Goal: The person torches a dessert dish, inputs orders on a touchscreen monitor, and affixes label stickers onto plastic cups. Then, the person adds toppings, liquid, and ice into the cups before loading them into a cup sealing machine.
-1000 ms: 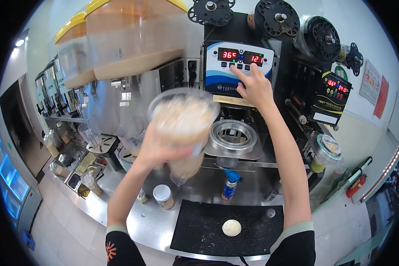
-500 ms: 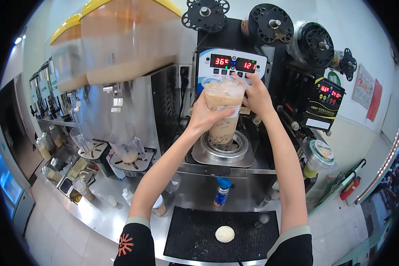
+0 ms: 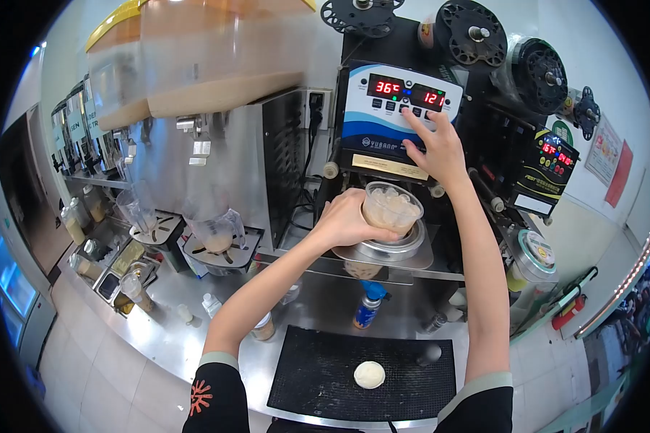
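A clear plastic cup of iced milk tea (image 3: 393,209) sits low in the round metal holder (image 3: 397,251) of a cup sealing machine, its top uncovered. Wrapped around the cup's upper left side is my left hand (image 3: 350,220). The cup's lower end shows beneath the holder plate. My right hand (image 3: 438,148) is raised at the machine's control panel (image 3: 372,130), with fingers spread and fingertips at the button row. Red digits reading 36 and 121 glow there. Whether a button is pressed, I cannot tell.
On the counter below are a black mat (image 3: 310,375) holding a small round pale item (image 3: 369,374) and a blue torch can (image 3: 367,312). Drink dispensers (image 3: 217,65) and a blender jug (image 3: 215,231) stand left. A second sealing machine (image 3: 542,169) is at right.
My left hand has lowered the cup into the sealing machine's holder. My right hand has come away from beside the cup, its fingers now spread at the panel buttons. The view has shifted slightly.
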`<state>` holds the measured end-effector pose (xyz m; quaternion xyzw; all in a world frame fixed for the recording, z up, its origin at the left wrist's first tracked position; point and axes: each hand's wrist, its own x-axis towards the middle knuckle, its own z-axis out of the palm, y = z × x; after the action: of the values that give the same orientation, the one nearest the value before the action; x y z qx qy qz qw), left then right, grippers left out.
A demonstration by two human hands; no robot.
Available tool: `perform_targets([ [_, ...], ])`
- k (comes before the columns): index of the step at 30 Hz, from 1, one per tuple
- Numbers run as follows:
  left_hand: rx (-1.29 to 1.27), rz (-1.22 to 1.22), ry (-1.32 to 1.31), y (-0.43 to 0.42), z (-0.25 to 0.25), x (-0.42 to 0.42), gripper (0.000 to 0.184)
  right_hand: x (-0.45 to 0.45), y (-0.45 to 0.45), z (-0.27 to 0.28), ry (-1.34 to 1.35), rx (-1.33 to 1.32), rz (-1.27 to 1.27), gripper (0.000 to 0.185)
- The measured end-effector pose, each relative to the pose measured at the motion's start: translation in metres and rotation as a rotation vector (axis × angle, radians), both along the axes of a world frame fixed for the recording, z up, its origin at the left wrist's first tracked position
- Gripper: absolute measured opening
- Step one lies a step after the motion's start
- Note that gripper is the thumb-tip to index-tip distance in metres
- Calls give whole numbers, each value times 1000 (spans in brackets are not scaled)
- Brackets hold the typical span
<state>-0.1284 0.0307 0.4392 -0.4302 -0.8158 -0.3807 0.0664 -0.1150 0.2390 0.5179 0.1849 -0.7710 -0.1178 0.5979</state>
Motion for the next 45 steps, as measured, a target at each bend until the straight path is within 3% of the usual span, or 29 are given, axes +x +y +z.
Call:
perform_targets([
  [4,148,-119,55,-32,-25,2,84,1,-5,-1,-3,-24,-39,56],
  [7,41,-119,120,-89,-39,40,72,0,-8,-2,50,-16,-117,54],
  [10,-38,-144,-28,-154,-69,58,65,4,-10,-1,57,19,-186,53],
  [13,-318,-184,-331,-228,-108,39,62,10,-10,-1,-131,-47,-189,54],
  [16,-687,-26,-547,-320,-172,-7,72,12,4,-8,-222,-54,-124,54],
  [19,-739,379,-689,-435,-251,-66,79,31,-3,-15,-431,-237,-82,48],
  [20,-646,810,-569,-469,-271,-64,79,39,-1,-16,-542,-327,-37,46],
  [21,-482,951,-612,-504,-287,-75,76,48,4,-19,-645,-429,-9,45],
  [23,-164,1145,-266,-580,-365,-117,78,72,-4,-25,-589,-388,-1,34],
  [24,-213,1066,-352,-604,-366,-124,83,86,-11,-26,-558,-385,-5,29],
  [25,-216,1197,-206,-623,-382,-133,93,104,-28,-21,-554,-373,-103,28],
  [26,42,1425,-7,-625,-388,-134,92,117,-35,-20,-537,-415,-153,27],
  [27,-26,1559,53,-638,-398,-146,107,133,-36,-22,-507,-429,-162,24],
  [30,152,1491,-49,-617,-363,-140,121,174,-42,-20,-533,-487,-353,22],
  [31,153,1477,126,-622,-374,-149,118,186,-43,-21,-533,-507,-402,22],
  [33,182,1541,199,-622,-378,-157,109,209,-48,-20,-543,-494,-529,22],
  [37,199,1691,67,-604,-366,-162,99,246,-52,-17,-578,-601,-706,20],
  [43,230,1622,94,-592,-357,-136,93,261,2,-28,-550,-643,-859,23],
  [45,375,1510,70,-581,-351,-118,93,263,52,-42,-556,-709,-967,42],
])
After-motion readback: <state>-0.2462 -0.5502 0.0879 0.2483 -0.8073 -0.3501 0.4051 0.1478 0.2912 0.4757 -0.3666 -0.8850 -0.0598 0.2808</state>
